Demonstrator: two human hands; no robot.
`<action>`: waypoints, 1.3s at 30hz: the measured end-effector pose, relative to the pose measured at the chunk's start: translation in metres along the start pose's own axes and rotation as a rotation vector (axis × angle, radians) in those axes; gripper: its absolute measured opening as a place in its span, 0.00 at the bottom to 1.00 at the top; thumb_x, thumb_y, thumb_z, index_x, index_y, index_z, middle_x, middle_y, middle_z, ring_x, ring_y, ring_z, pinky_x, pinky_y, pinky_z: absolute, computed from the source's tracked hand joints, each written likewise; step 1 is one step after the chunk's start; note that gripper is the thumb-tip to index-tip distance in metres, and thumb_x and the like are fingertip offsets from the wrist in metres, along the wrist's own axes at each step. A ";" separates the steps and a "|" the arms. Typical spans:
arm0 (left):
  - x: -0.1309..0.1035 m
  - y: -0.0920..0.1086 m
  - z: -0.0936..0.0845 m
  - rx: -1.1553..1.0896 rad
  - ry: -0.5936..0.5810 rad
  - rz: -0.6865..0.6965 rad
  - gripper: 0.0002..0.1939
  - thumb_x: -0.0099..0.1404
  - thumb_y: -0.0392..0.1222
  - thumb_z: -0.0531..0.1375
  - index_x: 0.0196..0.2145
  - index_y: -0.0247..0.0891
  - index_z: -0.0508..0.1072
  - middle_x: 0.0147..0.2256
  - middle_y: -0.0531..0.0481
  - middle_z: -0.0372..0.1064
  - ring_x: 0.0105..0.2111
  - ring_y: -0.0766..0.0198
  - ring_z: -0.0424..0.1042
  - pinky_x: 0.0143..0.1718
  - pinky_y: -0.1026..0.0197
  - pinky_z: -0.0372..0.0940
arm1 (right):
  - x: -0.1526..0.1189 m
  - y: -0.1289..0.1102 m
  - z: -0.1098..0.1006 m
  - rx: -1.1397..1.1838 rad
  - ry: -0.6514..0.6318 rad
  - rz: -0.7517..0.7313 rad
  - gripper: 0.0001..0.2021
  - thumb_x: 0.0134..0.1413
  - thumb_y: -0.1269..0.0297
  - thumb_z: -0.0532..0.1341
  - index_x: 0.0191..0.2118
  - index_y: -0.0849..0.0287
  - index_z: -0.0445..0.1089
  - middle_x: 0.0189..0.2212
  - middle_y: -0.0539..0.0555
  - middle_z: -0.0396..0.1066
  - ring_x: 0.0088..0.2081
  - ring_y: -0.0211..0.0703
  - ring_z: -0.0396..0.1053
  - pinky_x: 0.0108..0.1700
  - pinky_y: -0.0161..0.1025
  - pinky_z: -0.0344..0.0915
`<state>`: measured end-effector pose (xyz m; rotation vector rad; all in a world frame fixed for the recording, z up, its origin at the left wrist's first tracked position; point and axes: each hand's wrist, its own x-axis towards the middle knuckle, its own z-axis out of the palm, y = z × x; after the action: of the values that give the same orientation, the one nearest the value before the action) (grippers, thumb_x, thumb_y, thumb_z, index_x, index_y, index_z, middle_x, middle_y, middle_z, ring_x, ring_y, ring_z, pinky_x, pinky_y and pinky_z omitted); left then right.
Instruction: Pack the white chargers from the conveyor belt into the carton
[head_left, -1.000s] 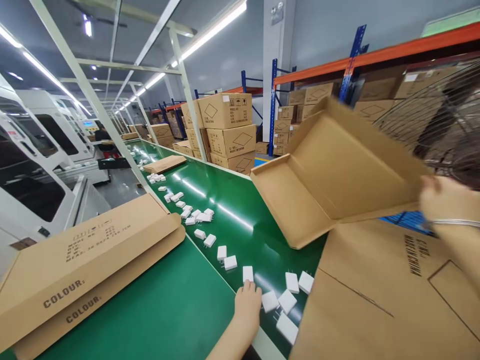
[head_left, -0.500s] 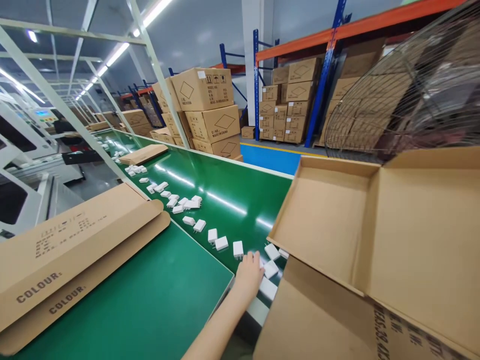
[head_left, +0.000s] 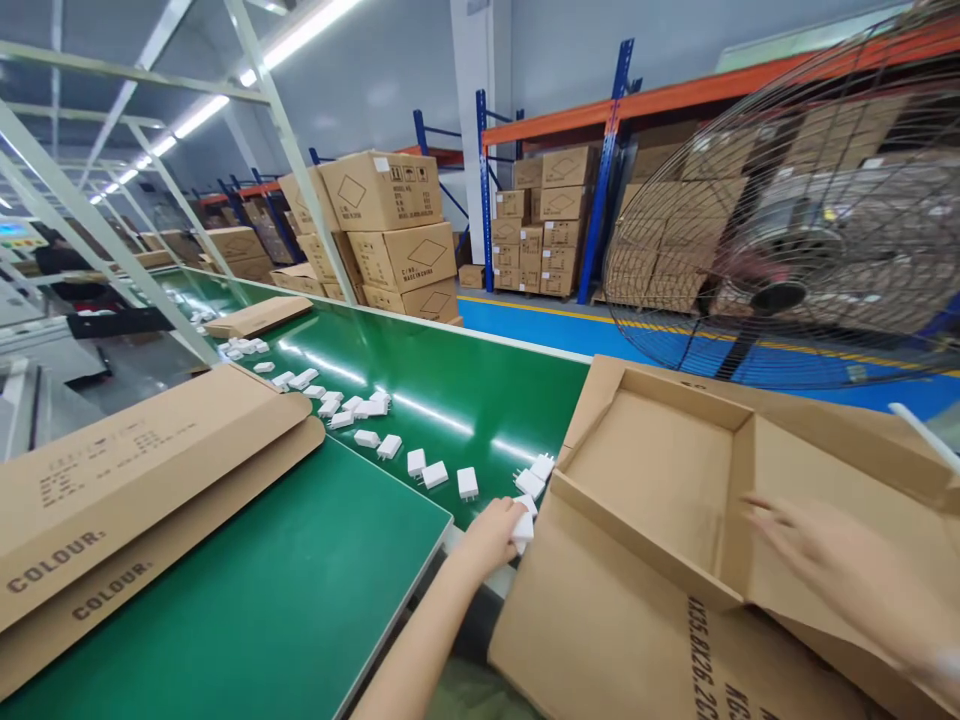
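Note:
My left hand (head_left: pixel 492 538) is at the near end of the green conveyor belt, its fingers curled round a white plug charger (head_left: pixel 523 530). Several more white chargers (head_left: pixel 531 482) lie just beyond those fingertips, some with metal prongs showing. My right hand (head_left: pixel 832 565), smeared by motion, reaches over the open cardboard box (head_left: pixel 600 590) with its fingers stretched out and nothing visible in them. Inside the box sits a cardboard tray insert (head_left: pixel 660 460) with raised walls, and the right fingertips are close to its dividing wall.
Loose chargers (head_left: pixel 367 408) trail along the green belt (head_left: pixel 450 370). Folded cartons (head_left: pixel 150 440) lie on the green side table (head_left: pixel 247 570) at left. Stacked boxes (head_left: pixel 405 255) stand behind the belt. A large wire-guarded fan (head_left: pixel 780 295) stands beyond the box at right.
The view has swung right. The tray insert now sits lower in the box, and my right hand has come into view over it. My left hand stays among the chargers at the belt's end.

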<state>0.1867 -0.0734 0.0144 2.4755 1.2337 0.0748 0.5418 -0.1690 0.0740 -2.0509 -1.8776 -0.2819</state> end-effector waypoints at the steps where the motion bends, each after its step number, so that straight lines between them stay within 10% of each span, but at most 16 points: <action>1: -0.003 0.001 0.002 0.007 -0.010 0.025 0.20 0.50 0.27 0.53 0.41 0.39 0.62 0.41 0.49 0.61 0.41 0.61 0.63 0.41 0.62 0.59 | 0.013 -0.029 0.008 0.044 -0.128 -0.170 0.13 0.57 0.58 0.50 0.42 0.53 0.68 0.42 0.55 0.70 0.41 0.46 0.67 0.41 0.43 0.65; 6: -0.014 0.000 0.007 0.131 -0.028 -0.055 0.24 0.49 0.25 0.50 0.44 0.40 0.60 0.42 0.47 0.61 0.40 0.59 0.64 0.37 0.60 0.62 | 0.076 -0.181 0.064 0.086 -0.505 -0.698 0.12 0.53 0.70 0.52 0.43 0.58 0.66 0.42 0.57 0.68 0.46 0.48 0.62 0.46 0.44 0.59; 11: -0.027 -0.006 0.014 0.121 0.019 -0.071 0.27 0.50 0.26 0.50 0.48 0.44 0.60 0.38 0.47 0.64 0.40 0.57 0.65 0.37 0.58 0.63 | 0.083 -0.237 0.119 0.095 -0.645 -0.707 0.14 0.29 0.73 0.66 0.30 0.64 0.69 0.33 0.60 0.71 0.39 0.53 0.66 0.39 0.45 0.62; 20: -0.009 0.016 0.016 0.025 -0.051 -0.300 0.29 0.48 0.25 0.53 0.49 0.39 0.58 0.41 0.41 0.66 0.40 0.50 0.68 0.35 0.53 0.64 | 0.109 -0.150 0.079 0.656 -0.534 -0.141 0.19 0.50 0.50 0.51 0.38 0.61 0.65 0.35 0.59 0.71 0.38 0.51 0.68 0.42 0.48 0.64; 26: -0.038 0.007 0.013 -0.675 0.271 -0.211 0.32 0.48 0.27 0.55 0.51 0.44 0.56 0.42 0.51 0.67 0.40 0.60 0.67 0.42 0.59 0.62 | 0.031 -0.088 0.072 1.234 -0.601 0.409 0.18 0.47 0.47 0.54 0.34 0.58 0.67 0.28 0.55 0.72 0.33 0.45 0.71 0.40 0.41 0.69; 30: -0.070 0.027 0.019 -1.203 0.288 -0.051 0.32 0.46 0.30 0.61 0.49 0.40 0.58 0.40 0.49 0.69 0.36 0.62 0.69 0.37 0.62 0.64 | -0.022 -0.096 0.058 1.806 -0.685 0.851 0.11 0.43 0.57 0.64 0.35 0.55 0.69 0.29 0.50 0.73 0.34 0.39 0.70 0.44 0.37 0.68; 39: -0.105 0.065 0.023 -1.333 0.489 0.558 0.19 0.49 0.42 0.65 0.39 0.40 0.67 0.40 0.45 0.70 0.41 0.55 0.69 0.45 0.52 0.62 | -0.089 -0.151 0.011 2.236 -0.776 0.747 0.17 0.38 0.55 0.67 0.39 0.49 0.73 0.40 0.50 0.73 0.46 0.46 0.66 0.56 0.44 0.57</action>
<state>0.1766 -0.1978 0.0281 1.4786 0.2823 1.2379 0.3816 -0.2372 0.0484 -0.7363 -0.3485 1.9181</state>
